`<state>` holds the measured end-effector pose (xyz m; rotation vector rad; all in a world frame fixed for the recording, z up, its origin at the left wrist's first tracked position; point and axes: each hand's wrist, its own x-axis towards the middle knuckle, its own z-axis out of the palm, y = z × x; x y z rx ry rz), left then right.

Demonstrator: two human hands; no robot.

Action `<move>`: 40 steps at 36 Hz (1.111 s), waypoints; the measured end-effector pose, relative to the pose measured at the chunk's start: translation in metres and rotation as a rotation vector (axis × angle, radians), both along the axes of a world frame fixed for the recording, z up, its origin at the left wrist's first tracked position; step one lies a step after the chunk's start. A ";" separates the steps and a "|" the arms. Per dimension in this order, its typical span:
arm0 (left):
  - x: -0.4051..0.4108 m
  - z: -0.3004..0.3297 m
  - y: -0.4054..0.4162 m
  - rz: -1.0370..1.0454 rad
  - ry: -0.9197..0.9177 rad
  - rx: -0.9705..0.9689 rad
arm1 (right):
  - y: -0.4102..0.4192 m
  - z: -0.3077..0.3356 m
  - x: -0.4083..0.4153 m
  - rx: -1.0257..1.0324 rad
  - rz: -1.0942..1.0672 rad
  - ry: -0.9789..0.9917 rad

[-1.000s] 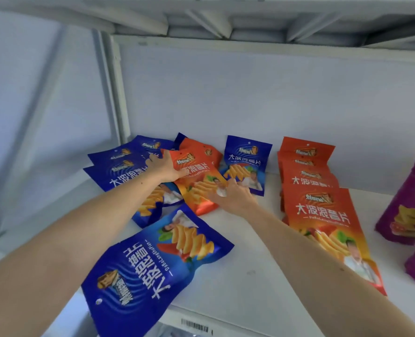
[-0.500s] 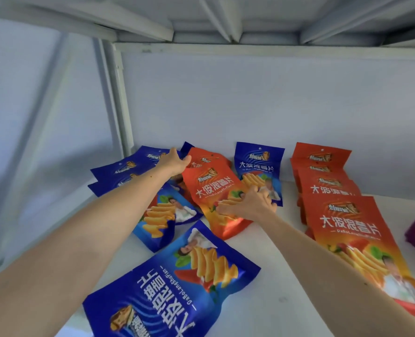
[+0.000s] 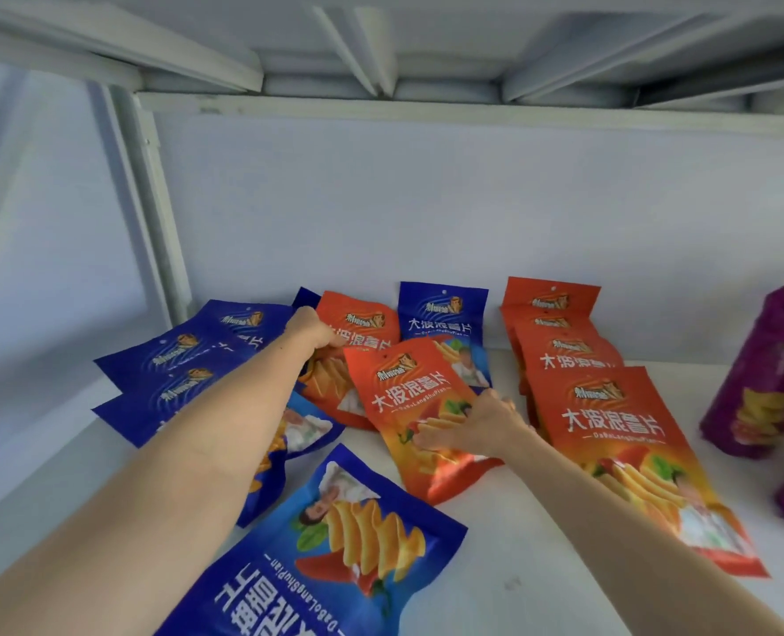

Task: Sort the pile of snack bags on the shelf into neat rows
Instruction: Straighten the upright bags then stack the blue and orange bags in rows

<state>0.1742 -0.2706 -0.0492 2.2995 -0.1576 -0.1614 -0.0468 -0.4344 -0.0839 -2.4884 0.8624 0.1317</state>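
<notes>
- Two hands work among the snack bags on the white shelf [image 3: 495,566].
- Right hand [image 3: 472,426]: fingers spread nearly straight, lying flat on the lower half of a loose orange bag [image 3: 420,406]. No pinch is visible.
- Left hand [image 3: 314,325]: reaches to the back of the pile, onto a second orange bag [image 3: 358,332]. Whether its fingers grip the bag or only touch it cannot be told.
- Bag locations: a neat overlapping orange row [image 3: 605,420] lies just right of the loose orange bag; blue bags [image 3: 188,364] fan out at the left; one blue bag [image 3: 442,314] lies at the back wall; another blue bag [image 3: 335,553] lies upside down at the front edge. Purple bags [image 3: 766,387] stand at far right.
- Handling, as a judgement: the bags look light, air-filled and glossy, so they are likely to slide easily on the shelf and over each other. The chips inside are fragile; avoid pressing hard on the middle.
- Recommended hold: pinch the flat sealed top or bottom edge, or slide the bag with a flat palm.
</notes>
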 end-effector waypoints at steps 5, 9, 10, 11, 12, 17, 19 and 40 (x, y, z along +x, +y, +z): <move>0.002 0.010 0.002 -0.038 0.075 -0.394 | 0.003 -0.004 -0.012 0.012 -0.068 -0.143; -0.008 0.023 0.001 -0.053 0.049 -0.673 | 0.008 -0.004 -0.022 0.042 -0.140 -0.350; -0.013 0.026 0.000 -0.053 0.069 -0.731 | 0.009 -0.004 -0.024 0.061 -0.158 -0.386; -0.018 0.030 -0.001 -0.053 0.098 -0.777 | 0.011 -0.003 -0.025 0.076 -0.172 -0.413; -0.025 0.033 -0.002 -0.059 0.121 -0.808 | 0.013 -0.003 -0.026 0.086 -0.182 -0.431; -0.057 0.041 -0.013 -0.108 0.109 -0.893 | 0.029 -0.002 -0.024 0.081 -0.190 -0.409; -0.066 0.041 -0.016 -0.108 0.078 -0.929 | 0.036 -0.002 -0.024 0.085 -0.205 -0.401; -0.181 0.095 -0.061 -0.200 0.184 -1.139 | 0.014 0.049 -0.117 0.101 -0.307 -0.590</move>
